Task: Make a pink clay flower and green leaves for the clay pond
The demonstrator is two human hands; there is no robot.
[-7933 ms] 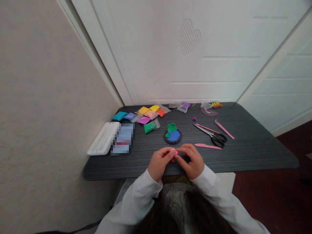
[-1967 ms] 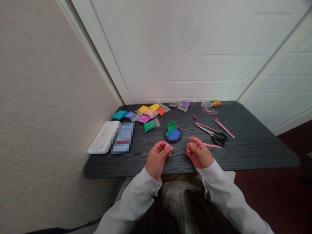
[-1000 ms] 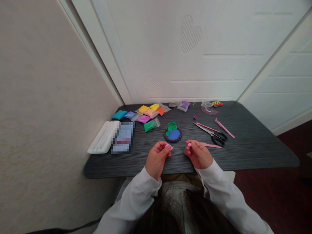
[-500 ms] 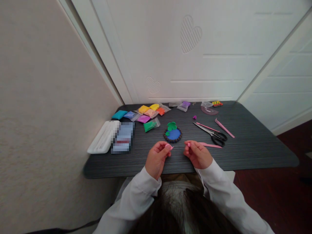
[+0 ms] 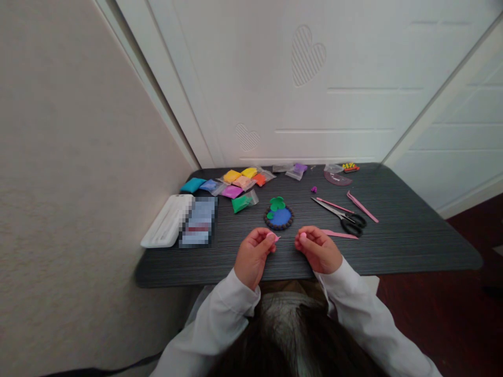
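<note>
My left hand (image 5: 254,256) pinches a lump of pink modelling clay (image 5: 272,237), drawn out to a thin point on its right side. Between thumb and fingers of my right hand (image 5: 319,250) is a small pink clay ball (image 5: 303,236). The hands are apart, above the near part of the dark table (image 5: 220,269). Just beyond them lies a round clay pond (image 5: 281,216), blue inside a rim of dark brown beads, with green leaf shapes (image 5: 277,203) on its far left side. A pink flat tool (image 5: 341,234) lies right beside my right hand.
Black-handled scissors (image 5: 346,219), a thin pink stick (image 5: 334,204) and pink tweezers (image 5: 362,206) lie at the right. Several coloured clay packets (image 5: 231,191) are spread at the back left, near a white case (image 5: 168,222). A purple clay bit (image 5: 314,189) sits behind the scissors.
My right hand has shifted very slightly left, and its fingers have turned so that the pink ball shows more fully. My left hand has stayed in place.
</note>
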